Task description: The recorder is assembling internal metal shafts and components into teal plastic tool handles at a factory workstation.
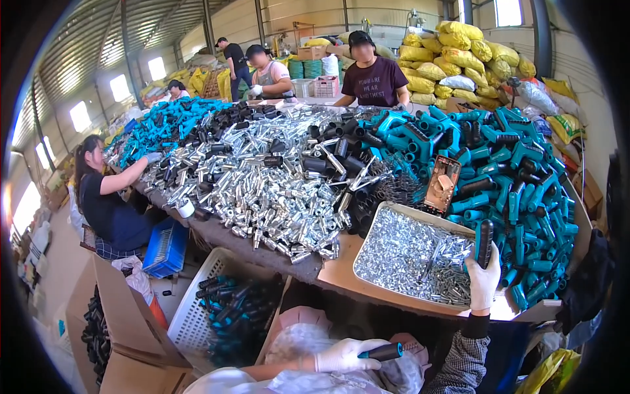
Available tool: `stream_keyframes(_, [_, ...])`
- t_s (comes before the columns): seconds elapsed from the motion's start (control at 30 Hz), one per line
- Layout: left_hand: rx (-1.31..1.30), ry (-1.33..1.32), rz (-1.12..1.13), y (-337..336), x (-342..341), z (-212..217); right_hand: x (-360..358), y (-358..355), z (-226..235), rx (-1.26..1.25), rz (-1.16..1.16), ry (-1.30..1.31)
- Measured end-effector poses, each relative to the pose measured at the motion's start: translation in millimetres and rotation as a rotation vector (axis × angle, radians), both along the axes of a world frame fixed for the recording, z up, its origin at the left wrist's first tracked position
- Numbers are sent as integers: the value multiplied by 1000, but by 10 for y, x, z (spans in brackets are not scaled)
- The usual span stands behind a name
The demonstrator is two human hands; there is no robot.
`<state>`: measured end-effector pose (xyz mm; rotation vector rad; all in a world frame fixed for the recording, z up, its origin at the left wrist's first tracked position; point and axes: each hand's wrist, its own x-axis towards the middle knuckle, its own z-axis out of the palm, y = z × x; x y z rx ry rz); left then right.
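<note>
Tray of small parts [367, 240] on table [331, 274] betw. tube pile [262, 177] (L) & handle heap [518, 184] (R); basket [190, 315] below.

Both your hands are gloved in white. Your left hand [344, 355] sits low and close to your body, fingers curled tight in a grip, knuckles up. Your right hand [483, 276] is raised higher and further out, forearm in a checked sleeve rising from below, fingers wrapped closed, thumb side facing you.
</note>
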<state>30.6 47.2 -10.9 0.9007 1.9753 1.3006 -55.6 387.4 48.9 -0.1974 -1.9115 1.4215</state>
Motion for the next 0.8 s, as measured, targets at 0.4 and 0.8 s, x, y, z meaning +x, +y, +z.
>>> stream_keyframes(0.4, [36, 45, 14, 9, 14, -34, 30, -43, 29, 78, -22, -64])
stream_keyframes(0.8, [-7, -7, -17, 7, -6, -32, 78, -117, 95, 97, -6, -70])
